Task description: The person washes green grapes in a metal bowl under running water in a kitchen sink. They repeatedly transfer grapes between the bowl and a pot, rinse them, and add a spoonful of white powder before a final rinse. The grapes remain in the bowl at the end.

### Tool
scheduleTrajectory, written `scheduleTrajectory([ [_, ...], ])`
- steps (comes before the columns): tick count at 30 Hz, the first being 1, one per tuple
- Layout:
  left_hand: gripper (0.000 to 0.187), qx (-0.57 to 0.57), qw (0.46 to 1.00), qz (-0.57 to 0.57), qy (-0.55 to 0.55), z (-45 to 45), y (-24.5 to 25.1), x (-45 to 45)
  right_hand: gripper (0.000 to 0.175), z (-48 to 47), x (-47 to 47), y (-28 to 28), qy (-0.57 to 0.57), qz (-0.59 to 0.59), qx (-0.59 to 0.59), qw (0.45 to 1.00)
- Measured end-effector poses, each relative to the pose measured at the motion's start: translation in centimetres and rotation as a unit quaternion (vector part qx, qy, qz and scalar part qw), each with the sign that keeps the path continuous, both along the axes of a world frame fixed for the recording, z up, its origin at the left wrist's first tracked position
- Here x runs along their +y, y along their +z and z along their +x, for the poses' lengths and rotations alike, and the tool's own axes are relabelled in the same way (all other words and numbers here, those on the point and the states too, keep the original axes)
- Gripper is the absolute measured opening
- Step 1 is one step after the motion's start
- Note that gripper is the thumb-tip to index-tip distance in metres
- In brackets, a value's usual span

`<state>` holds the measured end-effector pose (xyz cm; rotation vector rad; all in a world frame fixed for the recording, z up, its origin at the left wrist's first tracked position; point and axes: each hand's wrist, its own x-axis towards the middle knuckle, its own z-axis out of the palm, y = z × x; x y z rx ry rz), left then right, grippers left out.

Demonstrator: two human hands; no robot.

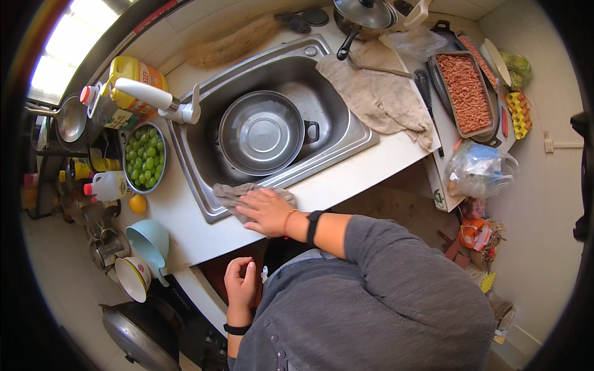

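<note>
My right hand (pixel 267 212) lies flat, fingers spread, on a crumpled grey-brown cloth (pixel 227 197) at the near rim of the stainless steel sink (pixel 320 172). The cloth lies partly on the rim and partly on the white counter. My left hand (pixel 241 280) hangs below the counter's front edge with its fingers loosely curled and nothing seen in it. In the sink sits a round metal pan (pixel 262 134) with side handles. The white faucet (pixel 153 96) reaches over the sink's left corner. A larger beige cloth (pixel 371 92) drapes over the sink's right side and the counter.
Left of the sink are a bowl of green grapes (pixel 145 157), an orange-yellow fruit (pixel 138 204), a light blue dipper (pixel 148 239) and a patterned bowl (pixel 133 278). A lidded pot (pixel 364 16) stands behind. At right are a tray of ground meat (pixel 465 92) and a plastic bag (pixel 482 169).
</note>
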<state>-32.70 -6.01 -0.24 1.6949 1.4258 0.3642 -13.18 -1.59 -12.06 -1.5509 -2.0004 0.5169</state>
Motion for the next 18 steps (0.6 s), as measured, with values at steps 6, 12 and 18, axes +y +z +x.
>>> scheduleTrajectory([
  [6,0.012,-0.006,0.999,-0.008,-0.030,6.1,0.5,0.2,0.030,10.8,-7.3,0.8,-0.088,0.019,-0.029,0.996],
  [12,0.012,-0.043,0.997,-0.066,-0.016,9.8,-0.5,-2.0,0.013,23.1,-13.3,-0.3,-0.161,0.052,-0.040,0.985],
  [18,0.019,-0.051,0.996,0.016,-0.078,6.8,-0.4,-7.4,0.015,27.6,-16.2,2.6,-0.304,0.166,-0.017,0.938],
])
